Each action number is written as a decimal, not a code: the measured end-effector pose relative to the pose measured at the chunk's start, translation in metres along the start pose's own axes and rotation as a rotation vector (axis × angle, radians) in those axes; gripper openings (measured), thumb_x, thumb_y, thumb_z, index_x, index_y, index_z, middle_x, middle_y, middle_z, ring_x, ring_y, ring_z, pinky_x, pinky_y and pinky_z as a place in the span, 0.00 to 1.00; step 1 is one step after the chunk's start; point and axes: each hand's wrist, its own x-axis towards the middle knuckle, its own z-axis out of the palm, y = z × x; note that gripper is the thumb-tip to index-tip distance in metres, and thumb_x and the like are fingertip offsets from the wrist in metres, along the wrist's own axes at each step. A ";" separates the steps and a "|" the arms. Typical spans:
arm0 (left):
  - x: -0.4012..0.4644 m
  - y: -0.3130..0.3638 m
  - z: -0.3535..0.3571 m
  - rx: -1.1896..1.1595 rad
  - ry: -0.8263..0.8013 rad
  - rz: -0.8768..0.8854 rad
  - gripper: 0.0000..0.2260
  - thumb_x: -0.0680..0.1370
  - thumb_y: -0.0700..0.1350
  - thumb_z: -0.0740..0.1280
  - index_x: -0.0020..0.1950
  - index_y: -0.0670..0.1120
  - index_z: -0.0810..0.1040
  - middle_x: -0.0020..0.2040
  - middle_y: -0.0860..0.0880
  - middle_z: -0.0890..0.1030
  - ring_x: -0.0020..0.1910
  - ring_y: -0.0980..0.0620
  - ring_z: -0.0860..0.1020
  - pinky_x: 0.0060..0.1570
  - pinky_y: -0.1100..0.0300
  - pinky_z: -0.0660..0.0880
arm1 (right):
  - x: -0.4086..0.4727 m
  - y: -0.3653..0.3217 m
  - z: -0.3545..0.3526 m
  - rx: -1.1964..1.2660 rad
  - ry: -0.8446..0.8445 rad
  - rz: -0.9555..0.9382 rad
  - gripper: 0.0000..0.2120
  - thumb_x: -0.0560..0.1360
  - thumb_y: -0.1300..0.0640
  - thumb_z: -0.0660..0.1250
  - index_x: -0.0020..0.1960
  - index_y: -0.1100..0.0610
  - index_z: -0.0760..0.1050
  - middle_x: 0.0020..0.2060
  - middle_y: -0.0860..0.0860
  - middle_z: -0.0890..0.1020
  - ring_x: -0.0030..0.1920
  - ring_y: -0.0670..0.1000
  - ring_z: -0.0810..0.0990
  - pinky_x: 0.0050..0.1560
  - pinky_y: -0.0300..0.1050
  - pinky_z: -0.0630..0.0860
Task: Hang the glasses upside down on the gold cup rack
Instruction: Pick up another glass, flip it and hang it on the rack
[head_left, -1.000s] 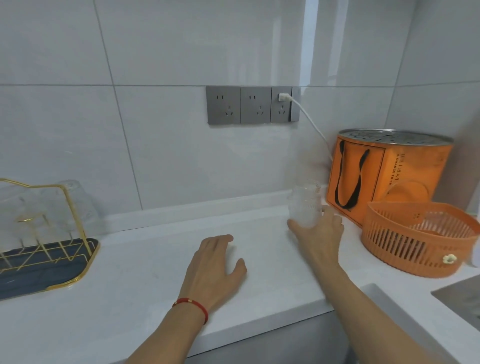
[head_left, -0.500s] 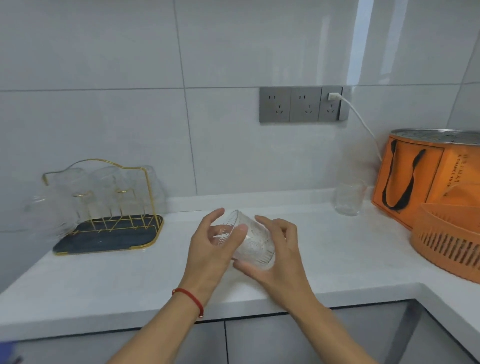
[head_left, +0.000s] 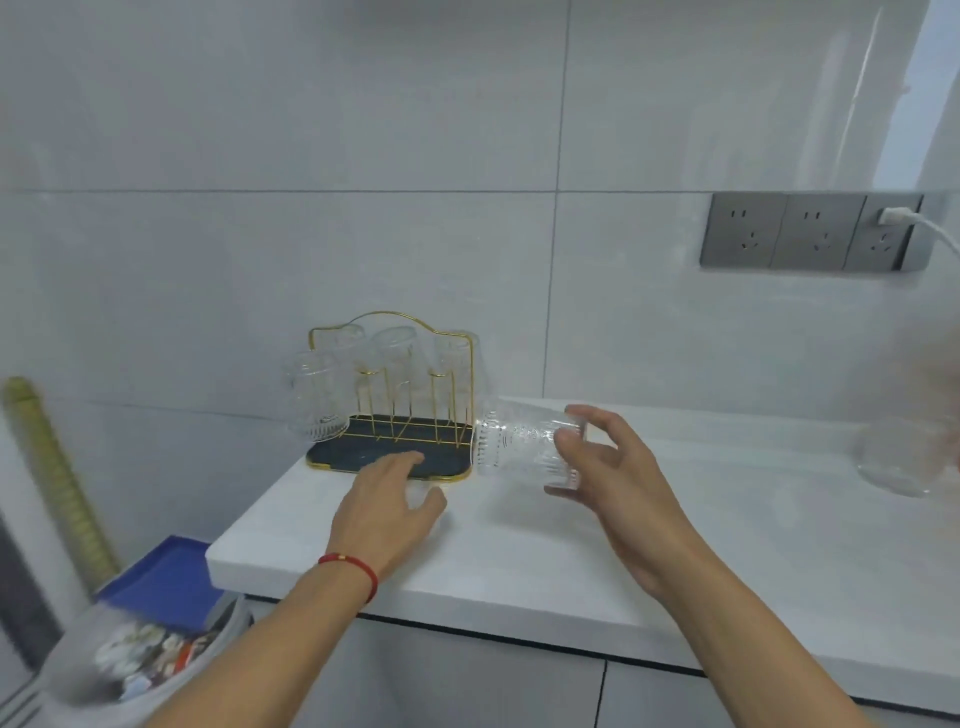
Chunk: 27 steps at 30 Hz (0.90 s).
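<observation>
A clear ribbed drinking glass (head_left: 524, 449) is held on its side in the right hand (head_left: 613, 478), gripped between thumb and fingers near one end, just right of the gold wire cup rack (head_left: 395, 395) on its dark blue tray (head_left: 363, 460). 4 inverted clear glasses (head_left: 317, 395) are seen on the rack. The left hand (head_left: 389, 512) is spread, empty, over the white countertop (head_left: 571, 545), fingertips at the tray's front edge.

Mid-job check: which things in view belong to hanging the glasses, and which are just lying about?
Job:
- held glass in right hand
- gold cup rack with glasses on it
- left hand, open beside the rack
- blurred glass on counter, far right

Lying about:
- wall sockets
- blue bin
</observation>
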 end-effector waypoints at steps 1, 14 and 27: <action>0.002 -0.012 0.002 0.115 -0.030 0.013 0.25 0.78 0.55 0.63 0.74 0.50 0.68 0.75 0.49 0.70 0.74 0.48 0.65 0.72 0.50 0.64 | 0.005 -0.010 0.011 -0.073 0.001 -0.059 0.15 0.77 0.46 0.73 0.63 0.39 0.78 0.59 0.54 0.84 0.54 0.48 0.87 0.58 0.51 0.84; 0.011 -0.043 0.023 0.272 -0.260 0.096 0.33 0.75 0.63 0.48 0.80 0.58 0.49 0.83 0.54 0.49 0.80 0.53 0.44 0.77 0.41 0.42 | 0.103 -0.065 0.152 -0.669 -0.088 -0.484 0.28 0.74 0.47 0.72 0.72 0.44 0.72 0.66 0.51 0.80 0.66 0.53 0.78 0.67 0.57 0.75; 0.008 -0.042 0.021 0.216 -0.255 0.114 0.32 0.74 0.63 0.52 0.79 0.59 0.53 0.82 0.55 0.51 0.80 0.55 0.44 0.77 0.41 0.41 | 0.149 -0.022 0.195 -1.176 -0.214 -0.484 0.25 0.80 0.43 0.65 0.75 0.48 0.74 0.71 0.56 0.78 0.70 0.60 0.77 0.67 0.56 0.75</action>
